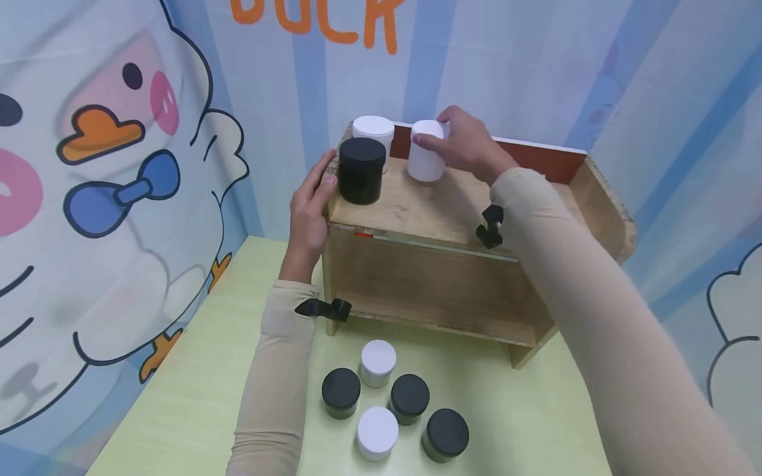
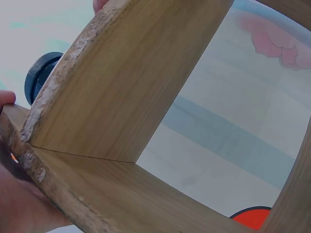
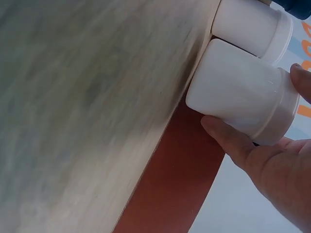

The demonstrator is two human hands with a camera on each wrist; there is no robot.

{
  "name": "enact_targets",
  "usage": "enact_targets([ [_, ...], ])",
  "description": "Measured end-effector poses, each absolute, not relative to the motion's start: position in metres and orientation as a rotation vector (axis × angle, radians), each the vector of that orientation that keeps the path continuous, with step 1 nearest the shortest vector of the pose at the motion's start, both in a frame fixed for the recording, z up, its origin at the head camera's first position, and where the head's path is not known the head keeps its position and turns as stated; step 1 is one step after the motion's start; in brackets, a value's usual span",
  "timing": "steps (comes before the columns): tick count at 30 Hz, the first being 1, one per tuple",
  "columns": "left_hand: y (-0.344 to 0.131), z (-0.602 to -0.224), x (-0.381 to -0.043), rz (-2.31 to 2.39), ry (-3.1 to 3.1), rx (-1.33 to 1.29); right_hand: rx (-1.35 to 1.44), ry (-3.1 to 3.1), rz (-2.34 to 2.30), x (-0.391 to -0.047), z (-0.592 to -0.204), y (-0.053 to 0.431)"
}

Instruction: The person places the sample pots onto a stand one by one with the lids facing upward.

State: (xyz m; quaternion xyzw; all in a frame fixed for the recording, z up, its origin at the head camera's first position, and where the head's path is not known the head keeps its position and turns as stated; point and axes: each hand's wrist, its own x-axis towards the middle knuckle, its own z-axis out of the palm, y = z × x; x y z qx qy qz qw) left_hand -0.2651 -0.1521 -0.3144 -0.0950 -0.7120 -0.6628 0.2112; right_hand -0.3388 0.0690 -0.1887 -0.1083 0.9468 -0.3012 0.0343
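Note:
My right hand (image 1: 470,142) grips a white jar (image 1: 426,162) on the upper board of a wooden shelf (image 1: 440,208), near its back. In the right wrist view, thumb and fingers spread around this white jar (image 3: 238,90), close beside another white one (image 3: 250,26). My left hand (image 1: 309,211) holds the shelf's left side panel, with the thumb over its edge. Right next to that thumb stands a black jar (image 1: 361,172), in front of a white lidded jar (image 1: 374,125). The left wrist view shows part of the left hand (image 2: 24,199) against the wood.
On the pale green table (image 1: 196,370) before the shelf stand two white jars (image 1: 378,362) and three black jars (image 1: 409,396). A reddish-brown back strip (image 1: 536,162) edges the upper board. A printed curtain (image 1: 506,53) hangs behind.

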Motion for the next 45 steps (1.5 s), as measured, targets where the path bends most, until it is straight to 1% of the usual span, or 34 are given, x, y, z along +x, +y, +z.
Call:
enact_targets([
  [13, -0.152, -0.315, -0.266, -1.861, -1.973, -0.263, -0.303, 2.915, -0.903, -0.344, -0.188, 0.055],
  [34, -0.153, -0.315, -0.266, -1.862, -1.957, -0.286, -0.258, 2.875, -0.924, -0.345, -0.194, 0.053],
  [39, -0.153, -0.314, -0.265, -1.852, -1.952, -0.298, -0.243, 2.854, -0.854, -0.342, -0.189, 0.058],
  [45, -0.153, -0.314, -0.265, -1.857, -1.968, -0.280, -0.296, 2.884, -0.745, -0.332, -0.179, 0.076],
])
